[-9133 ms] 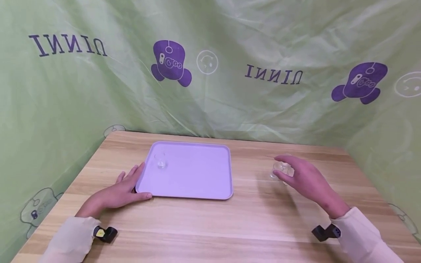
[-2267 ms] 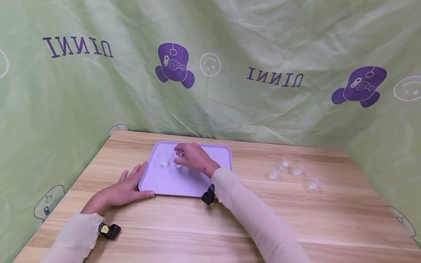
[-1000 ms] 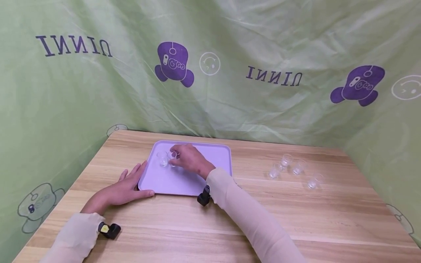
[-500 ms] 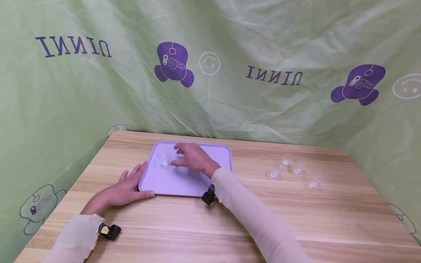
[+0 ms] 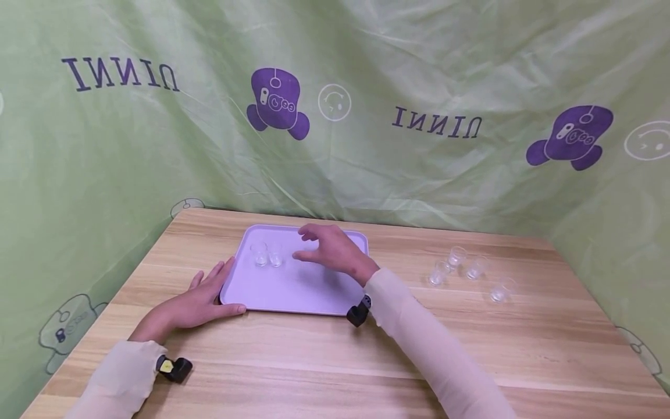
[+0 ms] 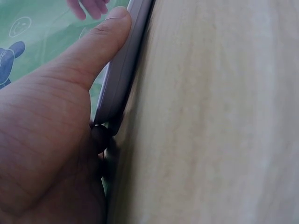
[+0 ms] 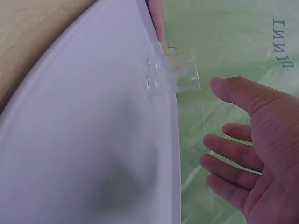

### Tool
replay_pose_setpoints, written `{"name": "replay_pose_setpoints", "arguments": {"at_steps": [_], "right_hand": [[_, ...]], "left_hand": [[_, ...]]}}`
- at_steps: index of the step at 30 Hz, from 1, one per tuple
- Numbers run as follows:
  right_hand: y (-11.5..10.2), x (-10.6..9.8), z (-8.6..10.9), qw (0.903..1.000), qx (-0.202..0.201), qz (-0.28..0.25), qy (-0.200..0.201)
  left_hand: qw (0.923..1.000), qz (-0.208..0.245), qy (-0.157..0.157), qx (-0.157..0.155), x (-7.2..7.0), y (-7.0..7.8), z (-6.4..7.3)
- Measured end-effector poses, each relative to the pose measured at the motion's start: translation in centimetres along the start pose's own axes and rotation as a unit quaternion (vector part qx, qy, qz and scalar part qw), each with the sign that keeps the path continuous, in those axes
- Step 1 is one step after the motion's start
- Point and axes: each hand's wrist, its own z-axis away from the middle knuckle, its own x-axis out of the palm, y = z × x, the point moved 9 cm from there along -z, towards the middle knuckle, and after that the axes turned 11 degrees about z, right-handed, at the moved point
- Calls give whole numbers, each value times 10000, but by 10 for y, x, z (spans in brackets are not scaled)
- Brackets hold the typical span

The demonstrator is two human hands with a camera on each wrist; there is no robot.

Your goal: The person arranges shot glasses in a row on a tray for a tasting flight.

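Two small clear glasses stand upright side by side on the left part of a pale purple tray [image 5: 293, 297]: a left glass [image 5: 260, 256] and a right glass [image 5: 275, 257]. My right hand [image 5: 335, 249] hovers over the tray, right of both glasses, with thumb and fingers spread and nothing between them. In the right wrist view, the thumb [image 7: 233, 92] points toward the glasses, with a gap between. My left hand [image 5: 196, 302] lies at the tray's near left corner, fingers extended along the side. Its thumb [image 6: 100, 44] rests on the tray's edge in the left wrist view.
Several more clear glasses, among them a nearest one [image 5: 499, 290] and a far one [image 5: 456, 256], stand grouped on the wooden table [image 5: 314, 366] at right. A green printed curtain [image 5: 366, 163] hangs behind the table and along its sides.
The right hand carried a second glass onto the tray, slid it left beside the first, let go and drew back to the right. The left hand stays at the tray corner.
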Motion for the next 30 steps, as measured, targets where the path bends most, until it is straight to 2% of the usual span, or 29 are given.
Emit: {"name": "replay_pose_setpoints", "arguments": {"at_steps": [8, 18, 30], "right_hand": [[14, -18, 21, 9991, -69, 269, 326], [22, -42, 48, 9975, -197, 357, 569], [52, -69, 87, 9963, 200, 300, 785]], "left_hand": [[10000, 2, 7, 26, 1, 0, -1], [10000, -1, 3, 19, 1, -1, -2], [10000, -17, -30, -31, 0, 0, -3]]}}
